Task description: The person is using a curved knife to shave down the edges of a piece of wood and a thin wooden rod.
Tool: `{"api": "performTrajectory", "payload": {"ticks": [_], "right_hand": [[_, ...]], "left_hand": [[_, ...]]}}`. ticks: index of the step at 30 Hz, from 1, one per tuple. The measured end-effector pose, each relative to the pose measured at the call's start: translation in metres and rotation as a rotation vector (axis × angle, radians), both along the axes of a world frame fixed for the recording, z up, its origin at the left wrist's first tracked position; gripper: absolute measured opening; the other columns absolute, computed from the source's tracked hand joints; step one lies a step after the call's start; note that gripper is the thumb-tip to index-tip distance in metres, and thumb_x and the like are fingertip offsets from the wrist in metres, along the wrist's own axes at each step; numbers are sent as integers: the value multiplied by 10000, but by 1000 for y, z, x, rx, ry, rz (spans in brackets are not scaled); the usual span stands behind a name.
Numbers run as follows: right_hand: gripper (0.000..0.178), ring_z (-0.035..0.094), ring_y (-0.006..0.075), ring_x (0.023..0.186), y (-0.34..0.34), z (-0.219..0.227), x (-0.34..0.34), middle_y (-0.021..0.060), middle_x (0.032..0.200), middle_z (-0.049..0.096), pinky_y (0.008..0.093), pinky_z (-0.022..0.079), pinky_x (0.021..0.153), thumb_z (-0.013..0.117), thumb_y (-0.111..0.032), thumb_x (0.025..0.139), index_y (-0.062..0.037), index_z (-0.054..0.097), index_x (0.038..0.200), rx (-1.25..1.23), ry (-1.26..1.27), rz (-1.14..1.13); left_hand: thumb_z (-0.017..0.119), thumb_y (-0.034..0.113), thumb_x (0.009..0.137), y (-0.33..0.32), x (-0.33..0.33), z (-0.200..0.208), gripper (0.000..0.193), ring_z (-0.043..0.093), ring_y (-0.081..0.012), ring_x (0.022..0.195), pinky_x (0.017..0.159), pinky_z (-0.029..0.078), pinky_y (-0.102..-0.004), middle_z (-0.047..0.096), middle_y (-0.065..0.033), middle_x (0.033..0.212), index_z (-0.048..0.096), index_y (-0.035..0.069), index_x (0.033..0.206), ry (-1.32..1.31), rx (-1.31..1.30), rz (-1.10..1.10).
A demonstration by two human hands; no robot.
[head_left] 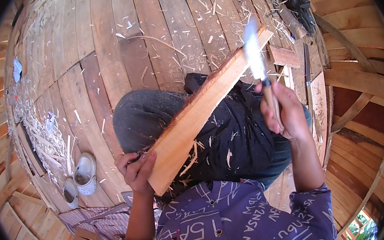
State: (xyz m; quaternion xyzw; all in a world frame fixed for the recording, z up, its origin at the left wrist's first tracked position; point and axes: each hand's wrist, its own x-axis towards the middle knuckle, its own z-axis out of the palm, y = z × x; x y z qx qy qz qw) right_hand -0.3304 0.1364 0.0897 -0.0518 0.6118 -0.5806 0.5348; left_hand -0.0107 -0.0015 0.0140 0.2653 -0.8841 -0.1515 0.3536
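Plank [198, 114]: pale, flat-faced, one edge rough and brown; lies slantwise over black cloth [237, 136], long axis running near left to far right. Left hand [138, 172]: grasping the near end. Knife [258, 69]: bright blurred blade, slim handle; clenched in right hand [287, 108], nearer the far end. Blade overlaps that end; contact unclear. Shavings [44, 132]: thin, pale, strewn on floorboards [91, 90].

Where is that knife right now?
In the head view, the knife is right of centre, held in the person's right hand, its blade overlapping the far end of the long plank.
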Motion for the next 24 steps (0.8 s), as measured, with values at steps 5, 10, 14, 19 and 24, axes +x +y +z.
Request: {"api": "performTrajectory", "payload": {"ticks": [5,10,14,19,24], "right_hand": [[389,396,69,363,7,-5,13,25,578,482,200,314,331,371,-350,1010,-4,543,1048,77,-76,276],[388,410,73,372,7,-5,20,30,584,482,205,316,326,358,-342,1015,-1,537,1056,2,-122,198],[363,392,79,369,11,-6,12,36,581,469,214,324,339,358,-325,1018,-7,531,1053,-30,-66,163],[319,378,71,363,13,-9,34,35,573,469,217,313,342,396,-303,1011,-21,534,1065,11,-182,338],[348,375,59,351,12,-11,23,10,548,449,207,296,321,357,-304,1020,-2,531,1026,-71,44,-10]], "left_hand": [[730,105,610,-2,2,-1,249,494,-228,898,731,408,-375,568,8,843,743,106,859,9,-6,-15],[728,103,615,0,3,-5,248,495,-227,897,749,407,-372,567,13,850,739,110,863,26,10,2],[727,97,620,-2,4,-2,257,495,-226,895,765,404,-373,570,14,845,736,116,876,-12,10,-3],[729,81,619,-2,2,-3,254,494,-225,894,764,402,-373,573,13,844,735,118,870,8,6,8],[736,75,608,0,3,-5,260,493,-227,891,767,403,-368,573,10,836,733,115,865,4,19,25]]}}
